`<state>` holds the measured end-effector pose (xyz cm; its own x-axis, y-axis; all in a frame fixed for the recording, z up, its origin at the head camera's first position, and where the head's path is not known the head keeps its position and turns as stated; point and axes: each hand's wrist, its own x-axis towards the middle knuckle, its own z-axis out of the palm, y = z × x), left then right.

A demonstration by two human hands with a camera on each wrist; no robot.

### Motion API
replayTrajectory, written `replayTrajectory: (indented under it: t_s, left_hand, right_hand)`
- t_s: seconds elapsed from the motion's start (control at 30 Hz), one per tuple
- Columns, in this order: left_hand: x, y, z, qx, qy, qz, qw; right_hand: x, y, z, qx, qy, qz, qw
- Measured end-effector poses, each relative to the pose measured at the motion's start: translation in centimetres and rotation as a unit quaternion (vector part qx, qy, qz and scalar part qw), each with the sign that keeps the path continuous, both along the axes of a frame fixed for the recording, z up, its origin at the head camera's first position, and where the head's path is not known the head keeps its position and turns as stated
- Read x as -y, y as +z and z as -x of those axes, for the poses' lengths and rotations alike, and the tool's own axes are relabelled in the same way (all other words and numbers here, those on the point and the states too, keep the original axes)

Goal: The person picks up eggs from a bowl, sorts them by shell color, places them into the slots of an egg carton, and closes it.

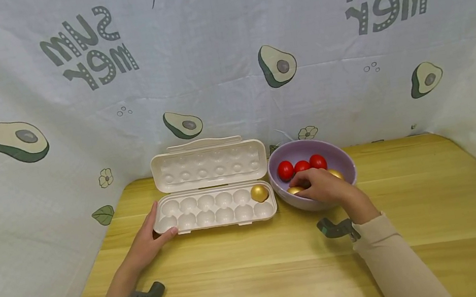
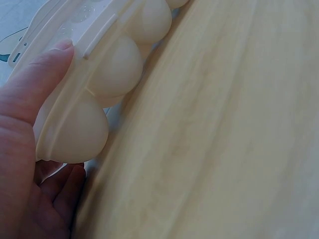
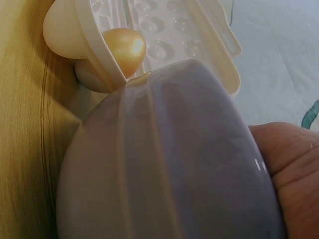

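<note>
A cream plastic egg carton point(image 1: 212, 189) lies with its lid raised against the cloth. One golden egg point(image 1: 259, 193) sits in the back row's rightmost cup; the other cups hold none. My left hand point(image 1: 147, 241) holds the carton's left end, and in the left wrist view its thumb point(image 2: 47, 74) lies over the rim with fingers curled below. Inside the purple bowl point(image 1: 346, 157), my right hand point(image 1: 321, 186) has thumb and fingers around another golden egg point(image 1: 294, 190). The bowl's wall hides those fingertips in the right wrist view.
Several red eggs point(image 1: 285, 170) lie toward the back of the bowl, with a golden one point(image 1: 335, 174) at its right side. The bowl stands close against the carton's right end on the wooden table point(image 1: 248, 280). A printed cloth point(image 1: 215, 59) hangs behind.
</note>
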<state>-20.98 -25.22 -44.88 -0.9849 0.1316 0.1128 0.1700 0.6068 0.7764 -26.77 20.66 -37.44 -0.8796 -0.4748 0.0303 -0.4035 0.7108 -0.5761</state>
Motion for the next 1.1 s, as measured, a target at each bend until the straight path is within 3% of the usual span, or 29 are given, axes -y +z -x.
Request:
replayTrajectory:
  t_s: [0.77,1.1]
  left_hand:
    - [0.27,0.26,0.09,-0.009,-0.001,-0.001,1.0000]
    - [0.06,0.07,0.00,-0.004,-0.001,-0.003,1.0000]
  right_hand:
    - [0.25,0.25,0.24,-0.017,0.005,0.022,0.9996]
    - [-0.05,0.14,0.75,-0.041,-0.017,0.026,0.9986]
